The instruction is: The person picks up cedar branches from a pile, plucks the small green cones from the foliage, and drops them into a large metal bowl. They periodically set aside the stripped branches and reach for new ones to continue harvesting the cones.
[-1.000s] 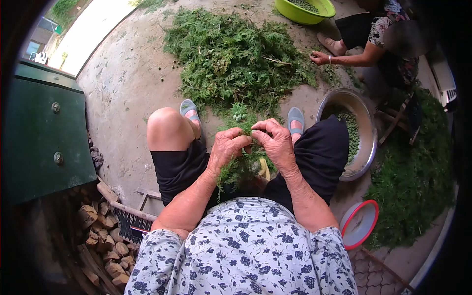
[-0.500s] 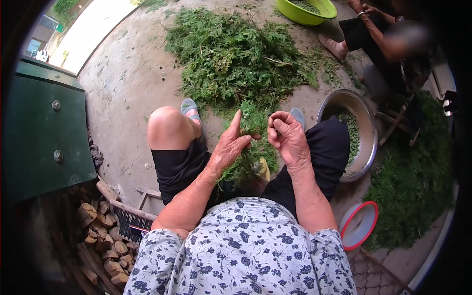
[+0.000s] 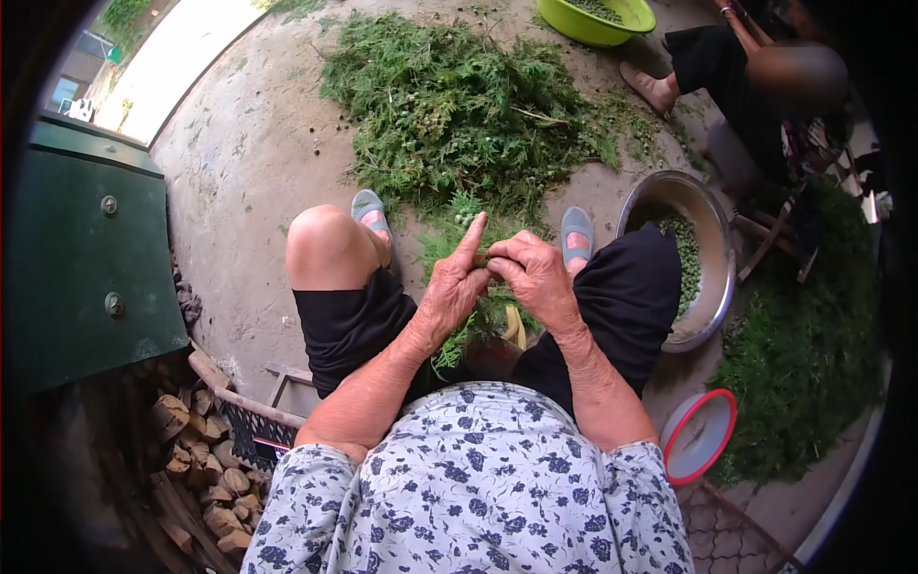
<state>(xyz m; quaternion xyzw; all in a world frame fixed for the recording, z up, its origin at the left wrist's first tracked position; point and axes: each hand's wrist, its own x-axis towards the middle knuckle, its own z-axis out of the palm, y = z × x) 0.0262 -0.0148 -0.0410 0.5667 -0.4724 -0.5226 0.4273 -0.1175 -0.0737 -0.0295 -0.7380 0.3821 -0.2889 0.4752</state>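
Note:
My left hand (image 3: 453, 295) is closed on a cypress sprig (image 3: 465, 207) between my knees, its index finger stretched out along the greenery. Small pale green cones sit near the sprig's upper tip. The fingers of my right hand (image 3: 537, 283) pinch at the sprig, meeting my left thumb; whatever lies right between the fingertips is hidden. More feathery greenery (image 3: 454, 346) hangs below my hands. By my lap is a yellow strip-like thing (image 3: 515, 325) I cannot identify.
A large cypress heap (image 3: 459, 105) lies ahead. To my right stand a steel basin (image 3: 719, 311) of green cones, a red-rimmed bowl (image 3: 730, 435) and more branches (image 3: 794, 383). Another person (image 3: 712, 57) sits near a lime-green basin (image 3: 593, 36). Firewood (image 3: 215, 469) and a green metal box (image 3: 76, 249) are left.
My right hand has moved left from beside the sprig to meet my left hand. The left hand shifted slightly right. The other person's arms moved up, partly out of view.

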